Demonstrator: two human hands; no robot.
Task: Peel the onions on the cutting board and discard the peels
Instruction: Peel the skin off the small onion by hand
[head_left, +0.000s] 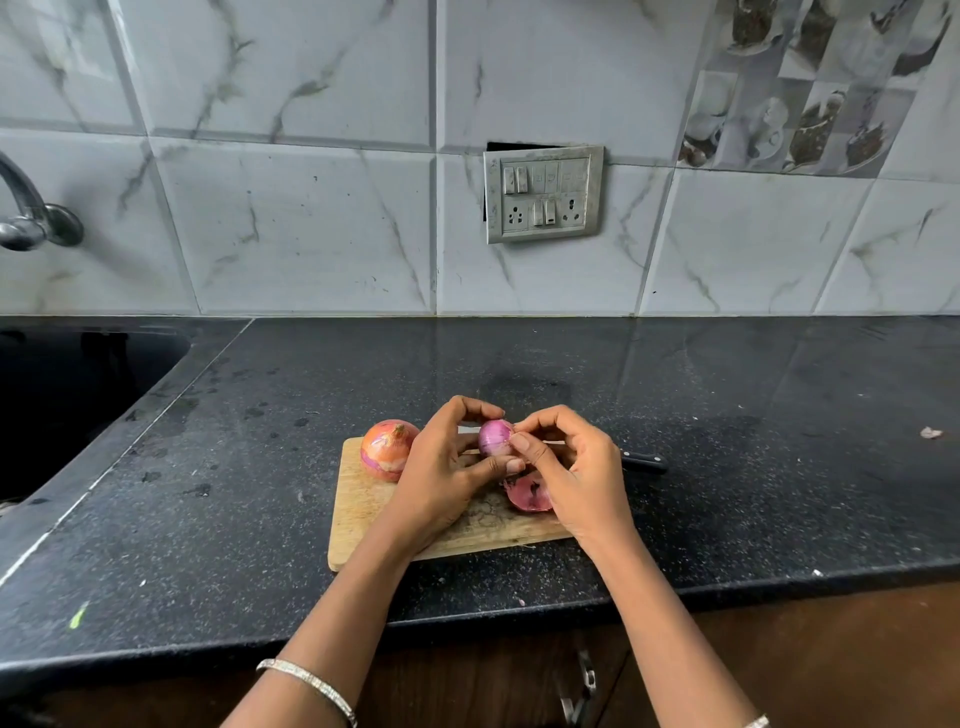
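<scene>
A small purple onion (493, 437), mostly bare of skin, is held above the wooden cutting board (358, 514). My left hand (441, 478) cups it from the left with thumb and fingers around it. My right hand (571, 467) pinches at the onion's right side with its fingertips. A bigger onion (387, 449) with its orange-red skin on sits at the board's far left corner. A curled red peel (527, 493) lies on the board under my right hand.
A black knife handle (644, 461) sticks out from behind my right hand on the black granite counter (727, 415). A sink (67, 395) and tap (31, 218) are at the left. A small scrap (931, 432) lies far right.
</scene>
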